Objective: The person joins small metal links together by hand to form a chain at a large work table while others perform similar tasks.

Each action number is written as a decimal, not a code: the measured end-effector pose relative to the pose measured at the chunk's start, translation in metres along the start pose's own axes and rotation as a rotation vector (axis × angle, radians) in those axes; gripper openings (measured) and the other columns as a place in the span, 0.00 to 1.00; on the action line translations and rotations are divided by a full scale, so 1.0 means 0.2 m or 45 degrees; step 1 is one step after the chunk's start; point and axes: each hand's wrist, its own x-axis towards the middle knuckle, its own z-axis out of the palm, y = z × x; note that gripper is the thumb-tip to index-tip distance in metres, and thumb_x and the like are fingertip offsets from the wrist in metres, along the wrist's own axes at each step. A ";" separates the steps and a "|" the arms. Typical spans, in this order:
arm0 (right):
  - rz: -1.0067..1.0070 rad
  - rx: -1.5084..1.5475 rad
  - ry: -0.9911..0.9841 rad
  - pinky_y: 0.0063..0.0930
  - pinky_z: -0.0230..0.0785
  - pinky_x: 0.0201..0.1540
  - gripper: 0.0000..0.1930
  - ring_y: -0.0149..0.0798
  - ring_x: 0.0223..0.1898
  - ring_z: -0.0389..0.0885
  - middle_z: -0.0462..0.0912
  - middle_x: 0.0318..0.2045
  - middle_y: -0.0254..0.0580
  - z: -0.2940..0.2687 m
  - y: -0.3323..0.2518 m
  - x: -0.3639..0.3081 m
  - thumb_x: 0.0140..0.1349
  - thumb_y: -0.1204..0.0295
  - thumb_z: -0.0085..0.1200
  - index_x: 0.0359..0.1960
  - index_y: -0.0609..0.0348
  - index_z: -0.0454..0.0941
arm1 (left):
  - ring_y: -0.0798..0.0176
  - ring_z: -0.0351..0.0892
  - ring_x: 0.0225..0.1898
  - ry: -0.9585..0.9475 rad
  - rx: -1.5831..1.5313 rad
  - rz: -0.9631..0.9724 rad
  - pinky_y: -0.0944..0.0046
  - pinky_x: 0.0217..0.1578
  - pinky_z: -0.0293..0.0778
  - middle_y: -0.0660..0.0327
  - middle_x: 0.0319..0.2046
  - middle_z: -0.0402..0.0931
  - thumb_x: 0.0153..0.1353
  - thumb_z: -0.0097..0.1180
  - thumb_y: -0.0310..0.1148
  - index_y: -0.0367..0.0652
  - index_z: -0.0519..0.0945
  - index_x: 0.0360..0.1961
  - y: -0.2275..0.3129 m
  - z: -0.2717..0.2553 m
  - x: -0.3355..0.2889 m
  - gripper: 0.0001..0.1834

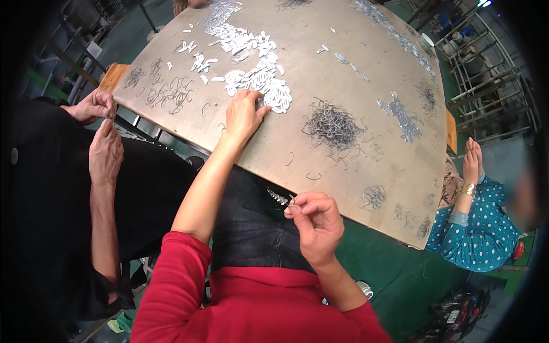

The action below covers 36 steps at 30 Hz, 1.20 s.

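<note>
My left hand (245, 117) rests at the near edge of a pile of small white oval pieces (260, 80). Its fingers are bent over the pieces with the thumb apart, and the fingertips are partly hidden. Just off the table's front edge, my right hand (317, 223) is closed in a pinch on a thin bent wire hook (292, 199). Beside those fingertips, below the tabletop edge, shows a row of shiny metal rings or coils (277, 196). A tangled heap of dark wire hooks (333, 127) lies on the table between and beyond my hands.
The brown table (274, 154) also bears smaller hook clusters (170, 94) and clear glossy pieces (402, 116). On the left, a co-worker's hands (106, 137) pinch something small. To the right sits another person in a dotted teal sleeve (486, 223). Metal racks (480, 80) stand behind.
</note>
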 end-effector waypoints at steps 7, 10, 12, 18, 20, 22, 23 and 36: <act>0.027 -0.017 -0.033 0.19 0.74 0.35 0.09 0.28 0.31 0.76 0.76 0.33 0.44 -0.02 0.01 -0.01 0.54 0.89 0.52 0.29 0.65 0.66 | 0.55 0.75 0.38 -0.292 0.072 -0.031 0.58 0.38 0.71 0.56 0.31 0.75 0.43 0.66 0.32 0.40 0.78 0.31 -0.05 -0.05 0.13 0.14; 0.021 0.001 -0.031 0.19 0.74 0.34 0.09 0.28 0.31 0.76 0.76 0.33 0.43 -0.03 0.01 -0.01 0.54 0.89 0.52 0.29 0.65 0.66 | 0.63 0.73 0.25 -0.407 -0.159 -0.088 0.64 0.30 0.69 0.58 0.20 0.74 0.45 0.63 0.27 0.37 0.73 0.26 -0.05 -0.11 0.12 0.11; 0.037 0.016 -0.018 0.19 0.74 0.34 0.09 0.28 0.31 0.77 0.76 0.33 0.43 -0.03 0.02 -0.01 0.54 0.89 0.53 0.28 0.65 0.66 | 0.63 0.73 0.25 -0.390 -0.174 -0.099 0.64 0.30 0.69 0.58 0.20 0.74 0.45 0.63 0.27 0.37 0.73 0.26 -0.03 -0.13 0.05 0.10; -0.004 -0.053 -0.027 0.19 0.75 0.32 0.09 0.28 0.31 0.77 0.76 0.31 0.42 -0.04 0.04 -0.03 0.52 0.89 0.53 0.27 0.65 0.68 | 0.52 0.78 0.28 -0.136 0.300 0.335 0.61 0.33 0.72 0.52 0.25 0.77 0.49 0.53 0.25 0.40 0.79 0.36 0.00 -0.16 -0.13 0.11; -0.019 -0.059 -0.006 0.19 0.75 0.32 0.09 0.28 0.31 0.77 0.76 0.31 0.42 -0.04 0.04 -0.03 0.51 0.89 0.53 0.27 0.65 0.68 | 0.59 0.77 0.28 -0.294 0.021 0.074 0.65 0.33 0.71 0.56 0.24 0.77 0.49 0.55 0.24 0.39 0.78 0.35 0.13 -0.22 -0.20 0.10; -0.046 -0.111 0.005 0.19 0.75 0.31 0.09 0.28 0.30 0.77 0.77 0.31 0.42 -0.05 0.05 -0.03 0.51 0.89 0.54 0.27 0.65 0.68 | 0.69 0.76 0.28 -0.446 -0.487 -0.287 0.70 0.32 0.69 0.62 0.24 0.77 0.51 0.58 0.24 0.37 0.77 0.35 0.21 -0.24 -0.31 0.08; -0.045 -0.105 0.009 0.19 0.75 0.31 0.09 0.28 0.30 0.77 0.77 0.31 0.42 -0.05 0.05 -0.03 0.51 0.89 0.54 0.27 0.65 0.68 | 0.72 0.76 0.29 -0.432 -0.716 -0.377 0.73 0.31 0.68 0.63 0.25 0.77 0.53 0.58 0.24 0.36 0.77 0.34 0.23 -0.26 -0.38 0.07; -0.100 -0.191 0.068 0.19 0.75 0.29 0.09 0.27 0.28 0.77 0.76 0.30 0.41 -0.04 0.07 -0.05 0.52 0.86 0.56 0.28 0.64 0.68 | 0.75 0.77 0.27 -0.234 -1.021 -0.385 0.75 0.29 0.72 0.61 0.25 0.80 0.54 0.59 0.23 0.34 0.80 0.30 0.59 -0.46 -0.68 0.03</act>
